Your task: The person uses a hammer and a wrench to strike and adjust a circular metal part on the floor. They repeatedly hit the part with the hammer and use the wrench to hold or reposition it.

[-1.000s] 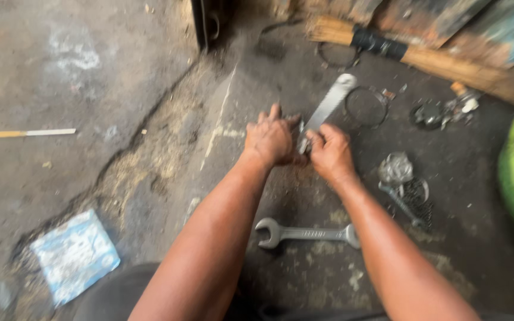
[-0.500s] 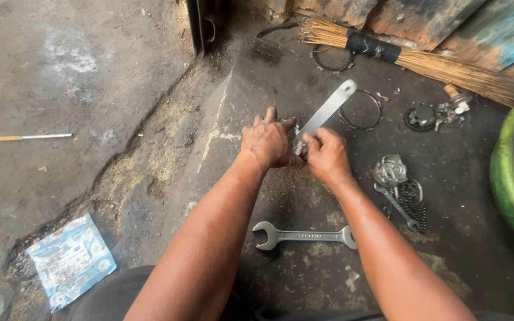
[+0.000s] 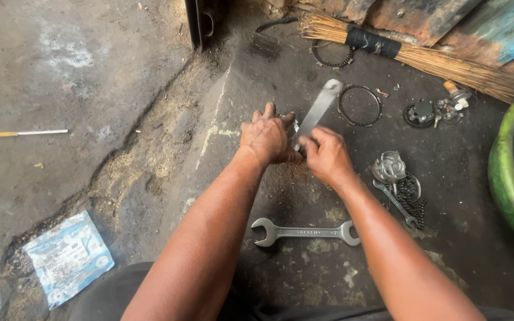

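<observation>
flat metal bar (image 3: pixel 319 107) slants up-right out of the right hand (image 3: pixel 327 156) grip.

Daylight is falling on a stained, cracked concrete floor (image 3: pixel 90 77); beyond the straw broom (image 3: pixel 423 56) at its far edge, rusty and blue panels (image 3: pixel 495 30) are leaning.

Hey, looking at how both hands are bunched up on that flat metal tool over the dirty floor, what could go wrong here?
The left hand and right hand grip close together on the flat metal tool; a slip could pinch fingers or bang knuckles on the greasy floor. Small loose parts lie nearby and could be knocked away. The open-end wrench by the forearms could get nudged.
</observation>
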The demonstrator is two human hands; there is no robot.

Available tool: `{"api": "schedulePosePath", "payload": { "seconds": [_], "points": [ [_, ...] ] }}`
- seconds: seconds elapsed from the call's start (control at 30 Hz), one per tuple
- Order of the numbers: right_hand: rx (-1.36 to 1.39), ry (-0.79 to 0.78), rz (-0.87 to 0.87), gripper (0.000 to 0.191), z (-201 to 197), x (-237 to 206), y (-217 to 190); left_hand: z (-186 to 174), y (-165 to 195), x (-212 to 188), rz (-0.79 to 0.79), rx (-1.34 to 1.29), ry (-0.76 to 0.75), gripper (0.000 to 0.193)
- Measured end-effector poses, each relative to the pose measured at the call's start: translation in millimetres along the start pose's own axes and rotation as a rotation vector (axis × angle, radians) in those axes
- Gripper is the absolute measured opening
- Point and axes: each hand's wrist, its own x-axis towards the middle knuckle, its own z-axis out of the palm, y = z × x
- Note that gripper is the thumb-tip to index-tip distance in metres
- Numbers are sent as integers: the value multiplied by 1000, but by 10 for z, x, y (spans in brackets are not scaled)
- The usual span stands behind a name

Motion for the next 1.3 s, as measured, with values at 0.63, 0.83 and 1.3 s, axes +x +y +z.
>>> {"api": "schedulePosePath", "payload": {
  "seconds": [0.63,0.83,1.3],
  "points": [
    [6,159,-51,25,6,-80,-18,15,-24,-18,-12,-40,56,107],
    [43,136,-88,21,20,-75,-17,-22,-16,-16,-9,-11,4,108],
    [40,129,158,17,-46,-82,35,-14,-24,-51,-8,-39,-34,114]
  ]
}}
